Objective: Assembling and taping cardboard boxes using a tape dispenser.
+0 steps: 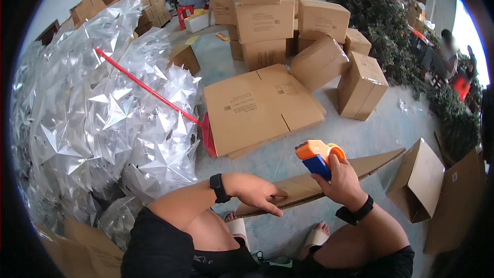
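Note:
A folded flat cardboard carton (293, 188) lies in front of my legs, its thick corrugated edge toward me. My left hand (257, 194) rests at its left part, thumb and fingers apart, fingertips touching the board; I see no grip on it. Above the carton's right part, my right hand (342, 180) is closed around an orange and blue tape dispenser (314, 155). The dispenser is tilted, its front pointing left, and looks clear of the carton. Both wrists wear black bands.
A stack of flat cartons (257, 108) lies ahead on the floor, beside a red long-handled dustpan (207, 134). Silvery star decorations in clear plastic (113, 118) fill the left. Closed boxes (363, 85) stand behind; an open carton (418, 180) is at right. Greenery (365, 20) and a person (446, 54) are farther right.

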Tool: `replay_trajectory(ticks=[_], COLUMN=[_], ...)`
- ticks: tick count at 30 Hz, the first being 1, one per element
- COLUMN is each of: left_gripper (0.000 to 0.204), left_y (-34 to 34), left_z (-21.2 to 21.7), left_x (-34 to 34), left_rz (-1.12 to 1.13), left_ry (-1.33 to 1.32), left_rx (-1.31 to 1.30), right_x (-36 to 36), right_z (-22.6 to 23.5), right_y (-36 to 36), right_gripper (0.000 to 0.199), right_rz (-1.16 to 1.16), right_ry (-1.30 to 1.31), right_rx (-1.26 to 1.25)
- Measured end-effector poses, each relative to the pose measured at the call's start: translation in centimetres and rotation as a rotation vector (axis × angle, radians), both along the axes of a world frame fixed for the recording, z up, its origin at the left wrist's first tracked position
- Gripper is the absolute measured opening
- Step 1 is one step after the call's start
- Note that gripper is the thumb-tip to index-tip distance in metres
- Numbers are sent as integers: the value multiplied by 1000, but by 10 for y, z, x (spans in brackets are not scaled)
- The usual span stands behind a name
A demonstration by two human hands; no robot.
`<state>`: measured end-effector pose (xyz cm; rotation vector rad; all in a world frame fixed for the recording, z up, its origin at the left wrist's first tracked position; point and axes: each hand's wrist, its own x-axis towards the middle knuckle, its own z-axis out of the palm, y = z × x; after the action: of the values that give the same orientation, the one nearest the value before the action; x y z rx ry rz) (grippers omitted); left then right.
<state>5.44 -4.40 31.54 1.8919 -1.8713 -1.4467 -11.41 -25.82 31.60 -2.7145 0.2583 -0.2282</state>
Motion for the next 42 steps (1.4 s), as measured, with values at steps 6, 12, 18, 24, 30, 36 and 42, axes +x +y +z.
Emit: replay_trajectory(ticks=[6, 12, 18, 24, 30, 36, 42], left_gripper=[75, 55, 33, 29, 33, 53, 47], left_y=[-2, 16, 25, 31, 37, 30, 3], left_z=[2, 9, 14, 16, -35, -15, -51], left_x=[38, 57, 40, 36, 88, 62, 0], left_rz=[124, 300, 206, 162, 543, 492, 174], left_ry=[43, -71, -64, 113, 97, 15, 248], left_rx=[-55, -229, -460, -451, -366, -18, -83], right_x=[-1, 9, 10, 4, -1, 2, 8], right_z=[-10, -27, -20, 3, -16, -34, 2], right_y=[3, 12, 5, 1, -4, -11, -8], right_gripper=[43, 43, 49, 51, 55, 51, 48], right_rz=[-27, 74, 138, 170, 285, 331, 124], right_ry=[-181, -336, -391, -539, 12, -149, -497], right_rx=[14, -82, -181, -289, -168, -107, -141])
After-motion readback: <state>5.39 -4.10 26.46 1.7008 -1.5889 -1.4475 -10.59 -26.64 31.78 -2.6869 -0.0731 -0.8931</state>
